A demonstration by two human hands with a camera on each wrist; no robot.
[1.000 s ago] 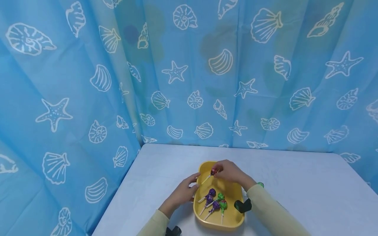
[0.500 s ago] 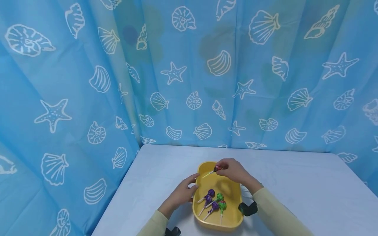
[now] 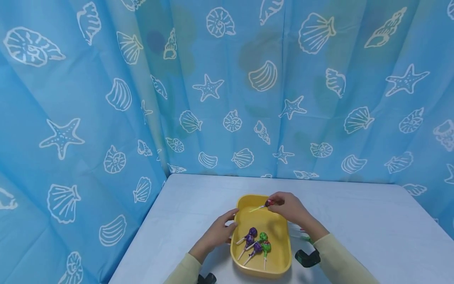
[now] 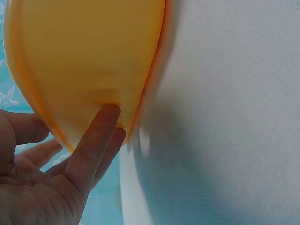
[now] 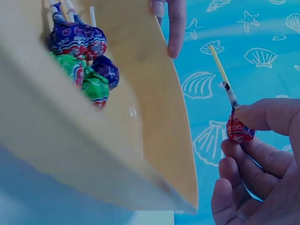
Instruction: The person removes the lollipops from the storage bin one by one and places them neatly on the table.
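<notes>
A yellow rectangular tray point(image 3: 237, 252) stands on the white table. Its left wall is between the fingers of my left hand point(image 3: 217, 232); some fingers lie along its outside in the left wrist view, while fingertips reach over the rim. My right hand point(image 3: 292, 207) pinches a red-wrapped lollipop point(image 5: 240, 127) by its candy head at the tray's far right corner, its pale yellow stick pointing left over the tray in the head view. Inside lie several other lollipops, purple ones point(image 3: 257, 247) and green ones point(image 3: 266, 247), gathered in the near half with sticks toward the front.
On the table right of the tray, a green-wrapped thing point(image 3: 307, 239) shows partly behind my right wrist, with a bit of red near it. A black wrist mount point(image 3: 307, 258) sits by the right sleeve. A blue shell-patterned curtain point(image 3: 227, 98) borders the table behind and left.
My right hand has moved right with the red lollipop, from above the tray's far middle to its far right corner, and the stick lies flatter. The left hand stays on the tray.
</notes>
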